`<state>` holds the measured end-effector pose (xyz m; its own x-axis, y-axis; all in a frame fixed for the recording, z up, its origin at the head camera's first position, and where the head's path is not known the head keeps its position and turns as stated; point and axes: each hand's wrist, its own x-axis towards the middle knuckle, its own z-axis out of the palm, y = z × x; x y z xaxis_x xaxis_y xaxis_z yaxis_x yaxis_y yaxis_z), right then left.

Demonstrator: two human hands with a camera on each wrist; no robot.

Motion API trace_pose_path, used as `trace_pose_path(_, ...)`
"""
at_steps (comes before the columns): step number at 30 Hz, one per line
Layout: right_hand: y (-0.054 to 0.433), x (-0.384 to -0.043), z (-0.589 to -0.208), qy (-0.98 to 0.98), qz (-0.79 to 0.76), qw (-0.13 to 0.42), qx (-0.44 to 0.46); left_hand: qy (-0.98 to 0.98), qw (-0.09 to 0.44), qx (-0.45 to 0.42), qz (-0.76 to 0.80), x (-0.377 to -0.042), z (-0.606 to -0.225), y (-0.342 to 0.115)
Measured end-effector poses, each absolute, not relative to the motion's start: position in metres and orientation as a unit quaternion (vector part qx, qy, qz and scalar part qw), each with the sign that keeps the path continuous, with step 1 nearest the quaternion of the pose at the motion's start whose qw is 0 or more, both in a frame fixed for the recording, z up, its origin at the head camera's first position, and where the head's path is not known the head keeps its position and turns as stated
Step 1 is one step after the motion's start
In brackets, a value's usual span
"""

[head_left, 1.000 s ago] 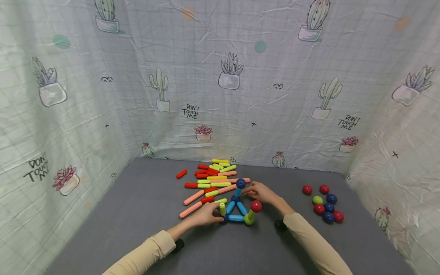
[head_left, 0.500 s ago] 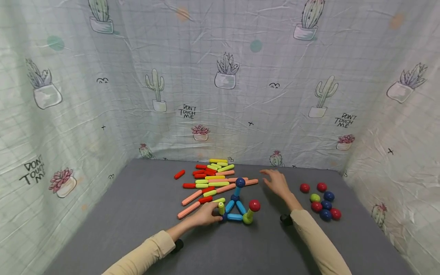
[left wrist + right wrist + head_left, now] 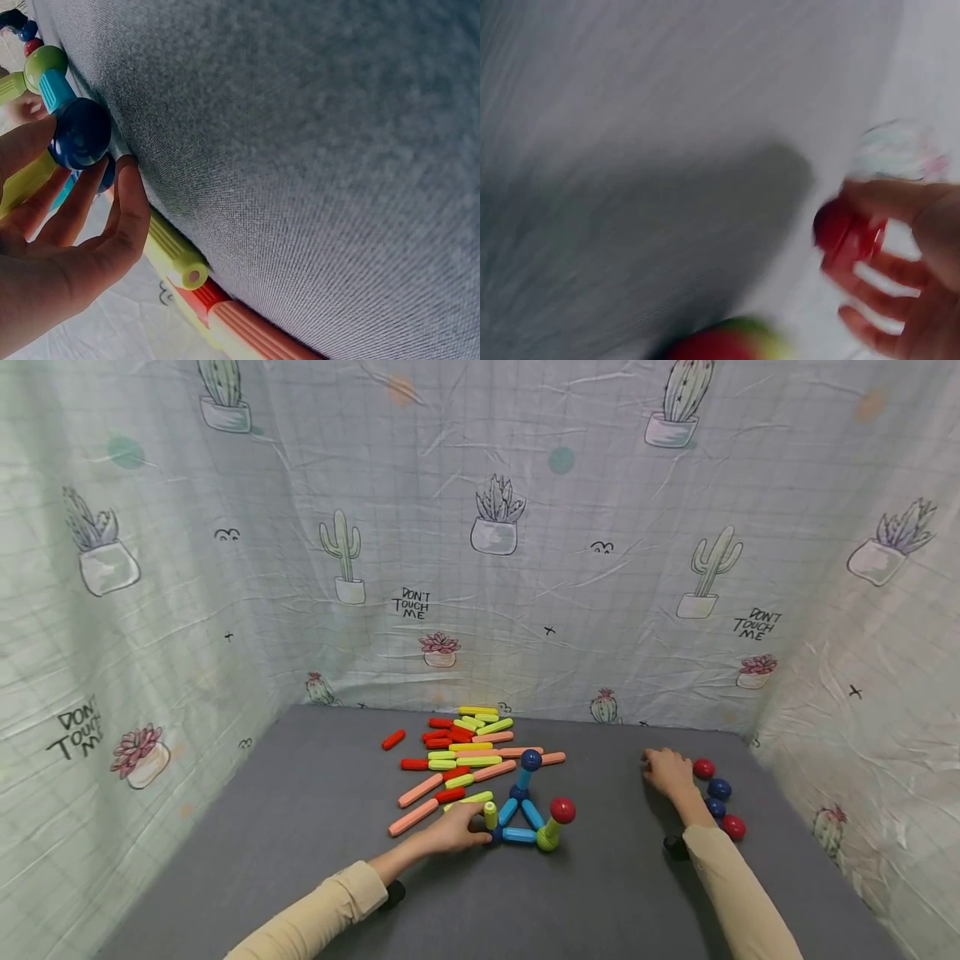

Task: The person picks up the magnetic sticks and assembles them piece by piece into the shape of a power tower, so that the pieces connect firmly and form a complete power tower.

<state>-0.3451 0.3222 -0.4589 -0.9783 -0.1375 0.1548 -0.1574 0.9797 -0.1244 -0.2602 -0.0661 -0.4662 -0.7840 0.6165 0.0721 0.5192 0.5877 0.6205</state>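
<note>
My left hand (image 3: 453, 831) pinches a dark blue ball (image 3: 82, 133) at the left corner of a toy frame made of rods and balls. Light blue rods (image 3: 519, 835) form its triangular base. A yellow-green rod (image 3: 491, 815) stands up from the held corner. At the far corner, a blue rod carries a dark blue ball (image 3: 531, 760); at the right corner, a green rod carries a red ball (image 3: 562, 810). My right hand (image 3: 670, 770) is over at the right, a loose red ball (image 3: 838, 225) between its thumb and fingers, hidden in the head view.
Several loose rods (image 3: 478, 762) in red, yellow-green, yellow and salmon lie behind and left of the frame. More loose balls (image 3: 719, 789), red and dark blue, sit beside my right forearm. A patterned curtain (image 3: 495, 610) encloses the grey table (image 3: 300, 827).
My right hand has travelled from beside the frame's far corner to the ball group at the right and taken hold of a red ball. My left hand stays at the same corner.
</note>
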Motion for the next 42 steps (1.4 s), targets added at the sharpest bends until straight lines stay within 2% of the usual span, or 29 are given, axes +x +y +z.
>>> trace_pose_path(5,0.264,-0.322,-0.422,-0.956,0.123,0.164,0.209,0.889,0.075,0.317,0.323,-0.26,-0.466,-0.064)
trace_pose_path(10,0.197,-0.285,-0.386,-0.903,0.114,0.228,0.346,0.885,0.079,0.316,0.333,-0.261,-0.468,-0.062)
trace_pose_path(12,0.175,-0.273,-0.38,-0.88,0.101,0.237,0.4,0.88,0.076,0.32,0.343,-0.26,-0.469,-0.061)
trace_pose_path(17,0.137,-0.257,-0.383,-0.842,0.085,0.212,0.489,0.869,0.072,0.331,0.361,-0.259,-0.47,-0.062)
trace_pose_path(26,0.118,-0.251,-0.4,-0.828,0.022,0.214,0.519,0.863,0.072,0.336,0.37,-0.258,-0.47,-0.064)
trace_pose_path(34,0.125,-0.252,-0.403,-0.844,0.089,0.163,0.504,0.873,0.056,0.336,0.349,-0.257,-0.468,-0.065)
trace_pose_path(42,0.148,-0.249,-0.398,-0.86,0.108,0.165,0.47,0.859,0.063,0.353,0.366,-0.256,-0.465,-0.068)
